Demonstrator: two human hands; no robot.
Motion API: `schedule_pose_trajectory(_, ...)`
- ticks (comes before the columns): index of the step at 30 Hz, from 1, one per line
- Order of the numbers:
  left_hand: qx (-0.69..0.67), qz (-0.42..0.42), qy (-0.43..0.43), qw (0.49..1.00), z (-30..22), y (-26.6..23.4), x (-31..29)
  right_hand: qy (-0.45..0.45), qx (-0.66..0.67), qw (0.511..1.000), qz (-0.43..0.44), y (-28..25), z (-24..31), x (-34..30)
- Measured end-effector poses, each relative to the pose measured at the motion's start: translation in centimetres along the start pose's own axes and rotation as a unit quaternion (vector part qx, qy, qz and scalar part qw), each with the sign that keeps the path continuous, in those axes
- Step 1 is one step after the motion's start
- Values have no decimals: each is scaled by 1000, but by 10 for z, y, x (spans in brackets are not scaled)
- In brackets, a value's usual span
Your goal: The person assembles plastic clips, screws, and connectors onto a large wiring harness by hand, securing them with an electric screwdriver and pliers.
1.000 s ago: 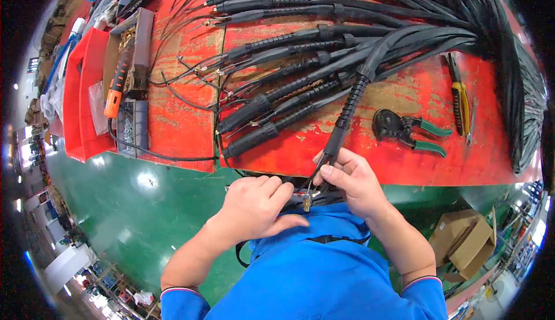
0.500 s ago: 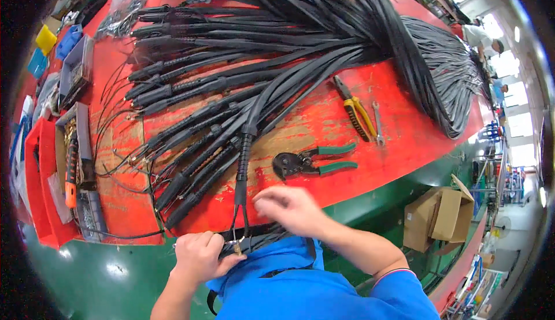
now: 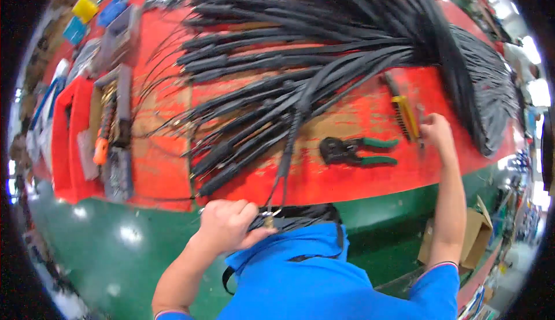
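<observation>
My left hand (image 3: 228, 224) is closed at the table's front edge, its thumb against a small brass-coloured metal connector (image 3: 269, 220). Two thin leads run up from there to a black cable (image 3: 292, 132) with a ribbed sleeve, which lies across the others. Out to the right, my right hand (image 3: 437, 132) has its fingers bent round a small metal wrench (image 3: 421, 143), mostly hidden by the hand. Just left of the wrench are yellow-and-black-handled pliers (image 3: 406, 115). A green-handled crimping tool (image 3: 358, 151) rests nearer the middle.
Bundles of black cables (image 3: 260, 60) spread over the red table (image 3: 404, 172), and a grey coil (image 3: 485, 83) lies at the right. Parts bins (image 3: 118, 112), a red tray (image 3: 65, 147) and an orange-handled tool (image 3: 102, 147) line the left. A cardboard box (image 3: 477, 233) stands beyond the front edge.
My right hand has moved from beside the hanging cable, rightward and away from me, to the wrench. My left hand keeps its hold. The whole view has shifted.
</observation>
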State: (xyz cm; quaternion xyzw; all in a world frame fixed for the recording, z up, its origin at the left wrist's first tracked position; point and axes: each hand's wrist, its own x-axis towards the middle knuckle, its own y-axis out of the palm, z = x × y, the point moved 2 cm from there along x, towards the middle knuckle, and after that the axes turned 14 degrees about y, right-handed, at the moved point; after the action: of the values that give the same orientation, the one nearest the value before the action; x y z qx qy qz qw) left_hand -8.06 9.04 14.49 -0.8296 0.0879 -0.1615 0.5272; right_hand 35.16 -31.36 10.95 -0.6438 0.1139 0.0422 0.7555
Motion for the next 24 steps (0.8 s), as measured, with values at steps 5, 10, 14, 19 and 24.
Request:
schedule_pose_trajectory(5,-2,-2,-10,1000,-1,2,-5,47,52,996,49,20,-1,11)
schedule_pose_trajectory(10,6,-9,-16,1000,1,4,-8,-39,164,985,-33,21,-20,-8)
schedule_pose_trajectory(14,1,-4,1,1000,0,5,-6,-94,370,912,151,-13,58,-141)
schedule_pose_trajectory(19,-12,19,-6,1000,5,9,-8,-294,229,850,372,18,136,-255)
schedule_pose_trajectory(24,5,-8,6,1000,3,8,-2,-438,71,837,319,18,164,-294)
